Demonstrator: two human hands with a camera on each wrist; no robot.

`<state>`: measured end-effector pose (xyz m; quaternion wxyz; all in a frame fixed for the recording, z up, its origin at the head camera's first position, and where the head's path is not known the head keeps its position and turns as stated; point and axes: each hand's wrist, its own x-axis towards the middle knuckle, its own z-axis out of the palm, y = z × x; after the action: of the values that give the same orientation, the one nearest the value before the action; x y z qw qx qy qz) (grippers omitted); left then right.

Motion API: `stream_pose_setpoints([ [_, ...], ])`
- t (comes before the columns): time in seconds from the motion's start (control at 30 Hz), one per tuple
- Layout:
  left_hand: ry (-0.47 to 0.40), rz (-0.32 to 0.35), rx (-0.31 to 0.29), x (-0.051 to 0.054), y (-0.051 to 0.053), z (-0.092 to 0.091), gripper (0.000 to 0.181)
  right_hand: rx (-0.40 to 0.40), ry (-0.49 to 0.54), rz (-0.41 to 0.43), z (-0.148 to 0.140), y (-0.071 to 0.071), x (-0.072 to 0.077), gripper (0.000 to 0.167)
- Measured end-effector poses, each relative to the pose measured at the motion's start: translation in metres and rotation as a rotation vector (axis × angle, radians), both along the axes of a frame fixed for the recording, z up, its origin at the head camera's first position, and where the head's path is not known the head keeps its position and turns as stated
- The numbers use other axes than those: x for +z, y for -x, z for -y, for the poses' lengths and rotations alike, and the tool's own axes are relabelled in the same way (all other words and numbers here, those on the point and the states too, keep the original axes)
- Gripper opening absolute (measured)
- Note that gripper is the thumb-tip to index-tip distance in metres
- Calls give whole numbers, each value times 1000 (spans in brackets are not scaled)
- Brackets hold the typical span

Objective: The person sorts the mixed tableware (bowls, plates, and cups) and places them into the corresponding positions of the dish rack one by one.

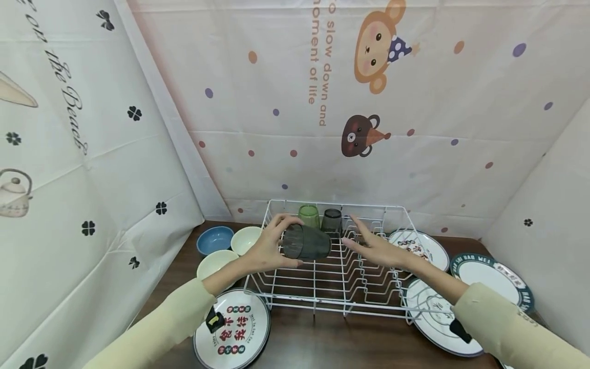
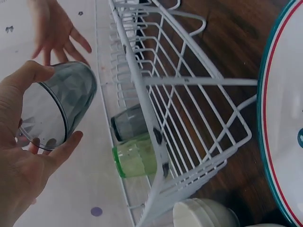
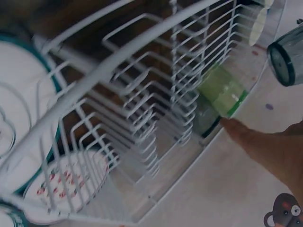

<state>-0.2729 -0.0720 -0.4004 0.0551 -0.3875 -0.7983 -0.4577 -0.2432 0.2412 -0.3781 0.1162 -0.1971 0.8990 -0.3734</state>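
Well, here's the left hand [image 1: 269, 249] with fingers and thumb curled round the mouth end of a grey tumbler [image 1: 306, 242], a real grasp, holding it on its side above the wires of the dish rack [image 1: 336, 204]. Just past the far end of that grip comes the right hand [image 1: 378, 251], fingers stretched out and holding nothing, near the tumbler's base; it looks apart from the glass, though the right wrist view is blurred and catches only the base at its edge, so I'd not swear to the gap. Beyond the grip, side by side along the rack's back, sit a green glass [image 1: 309, 215] and a dark glass [image 1: 331, 221], and those are the hazard, I'd say: bring the tumbler any further that way and it could knock one of them. Best handling here, in my judgement, is a firm but gentle hold, since the faceted sides look smooth and could slip; let the open hand cup the base before the grasp loosens, turn the glass only with clearance over the wires, and keep the elbow clear of the cream bowls [image 1: 245, 240] just left of the grip.
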Motion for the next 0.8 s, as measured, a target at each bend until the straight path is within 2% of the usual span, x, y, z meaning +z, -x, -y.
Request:
stream_pose_setpoints([
  [0.1,-6,-19,-8,3,-4,-3,80,42,162,163,9,-2,2,78],
  [0.2,-9,-30,-16,5,-8,-6,80,80,293,280,15,-4,4,73],
  [0.33,-19,-26,-21,7,-13,-11,81,101,356,350,20,-7,5,69],
  [0.5,-27,-48,-20,11,-12,-24,80,125,432,400,14,-7,7,68],
  [0.63,-62,-68,-42,18,-8,-34,80,118,570,457,11,-4,6,68],
  [0.8,-102,-61,-40,24,-8,-29,80,60,756,523,21,2,6,69],
])
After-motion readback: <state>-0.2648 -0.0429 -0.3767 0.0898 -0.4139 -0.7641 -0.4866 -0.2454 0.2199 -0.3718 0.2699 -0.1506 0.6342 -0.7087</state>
